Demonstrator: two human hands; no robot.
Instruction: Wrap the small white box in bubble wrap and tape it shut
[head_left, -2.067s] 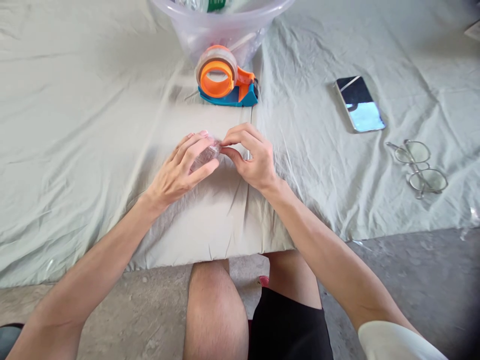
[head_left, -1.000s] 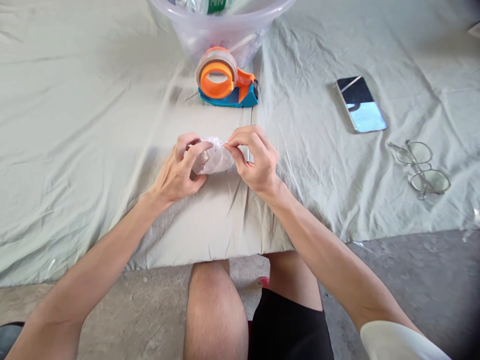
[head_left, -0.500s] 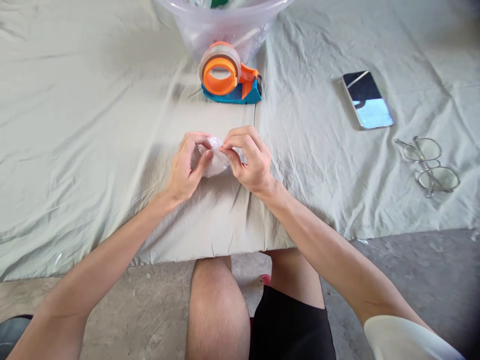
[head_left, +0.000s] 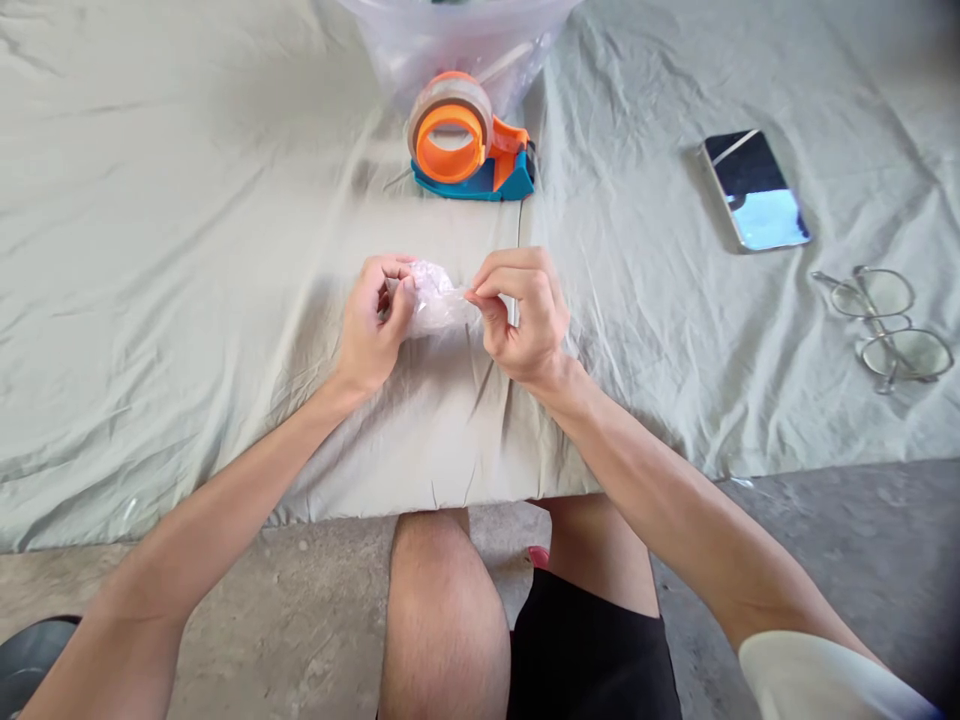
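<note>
A crumpled clear plastic bag [head_left: 435, 302] is stretched between my two hands, just above the cloth. My left hand [head_left: 379, 318] is closed around its left side, thumb against the curled fingers. At the other side my right hand [head_left: 525, 312] pinches a thin corner of the plastic between thumb and fingertips. Whether anything lies inside the bag I cannot tell. Beyond the hands stands an orange and blue tape dispenser [head_left: 514, 180] carrying a roll of tape.
A translucent plastic basin [head_left: 397, 50] stands behind the dispenser. To the right lie a phone [head_left: 761, 190] and a pair of glasses [head_left: 892, 325]. The wrinkled pale tablecloth [head_left: 150, 250] ends at the front edge, above my knees. A dark round container [head_left: 34, 655] shows at lower left.
My right hand has moved right, away from my left hand, drawing the bag's corner out longer. The whole scene has shifted slightly with the camera.
</note>
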